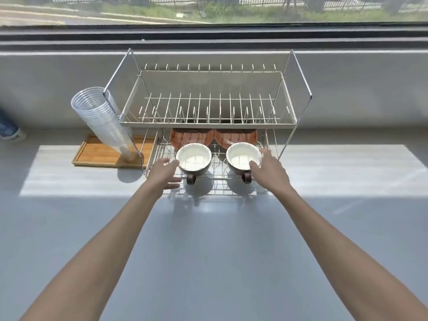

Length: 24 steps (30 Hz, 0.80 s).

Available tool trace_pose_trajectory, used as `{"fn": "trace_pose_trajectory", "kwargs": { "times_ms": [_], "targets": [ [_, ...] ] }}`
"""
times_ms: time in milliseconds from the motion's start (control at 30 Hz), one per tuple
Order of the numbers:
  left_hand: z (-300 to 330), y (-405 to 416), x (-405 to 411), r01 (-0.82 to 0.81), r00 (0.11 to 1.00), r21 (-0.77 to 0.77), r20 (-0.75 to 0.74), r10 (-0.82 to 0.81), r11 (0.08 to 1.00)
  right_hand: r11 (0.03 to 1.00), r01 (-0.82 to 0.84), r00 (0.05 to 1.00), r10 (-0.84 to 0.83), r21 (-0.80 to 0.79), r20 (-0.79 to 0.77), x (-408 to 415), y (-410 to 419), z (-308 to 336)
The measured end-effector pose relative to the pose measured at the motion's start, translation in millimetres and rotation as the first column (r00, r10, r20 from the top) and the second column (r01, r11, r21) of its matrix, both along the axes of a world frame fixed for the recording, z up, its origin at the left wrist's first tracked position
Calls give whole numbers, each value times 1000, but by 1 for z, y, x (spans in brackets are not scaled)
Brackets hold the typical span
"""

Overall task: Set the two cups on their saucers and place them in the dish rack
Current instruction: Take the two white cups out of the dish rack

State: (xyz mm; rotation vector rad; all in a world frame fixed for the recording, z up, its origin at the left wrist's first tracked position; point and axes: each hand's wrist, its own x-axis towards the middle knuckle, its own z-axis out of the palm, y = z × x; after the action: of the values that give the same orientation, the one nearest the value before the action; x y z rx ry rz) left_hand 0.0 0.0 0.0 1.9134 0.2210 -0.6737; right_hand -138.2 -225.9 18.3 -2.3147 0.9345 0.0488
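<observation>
Two brown cups with white insides stand side by side on the lower tier of a wire dish rack (208, 122), handles toward me: the left cup (194, 158) and the right cup (243, 157). Behind them lie two brown-orange saucers, the left saucer (191, 136) and the right saucer (236, 136), partly hidden under the upper tier. My left hand (163, 173) is spread just left of the left cup, fingertips at its side. My right hand (268, 169) curls around the right cup's right side, thumb at its rim.
A tilted stack of clear plastic cups (99, 119) rests on a wooden tray (92, 154) left of the rack. The rack's upper tier holds only upright prongs. The grey counter (208, 239) stretches toward me; a wall and a window lie behind.
</observation>
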Motion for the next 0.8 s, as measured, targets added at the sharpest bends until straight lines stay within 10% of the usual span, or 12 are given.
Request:
{"fn": "trace_pose_trajectory", "kwargs": {
  "times_ms": [233, 400, 800],
  "targets": [
    [-8, -10, 6, -57, 996, -118, -69, 49, 991, 927, 187, 979, -205, 327, 21, 14, -8, -21],
    [-18, -13, 10, -73, 989, -158, -141, 51, 985, 668, 280, 915, -403, 690, 19, 17, -10, -19],
    [-20, -19, 4, -217, 966, -196, -184, 181, 956, 537, 313, 846, -533, 783, 27, 17, -5, -21]
  ]
}}
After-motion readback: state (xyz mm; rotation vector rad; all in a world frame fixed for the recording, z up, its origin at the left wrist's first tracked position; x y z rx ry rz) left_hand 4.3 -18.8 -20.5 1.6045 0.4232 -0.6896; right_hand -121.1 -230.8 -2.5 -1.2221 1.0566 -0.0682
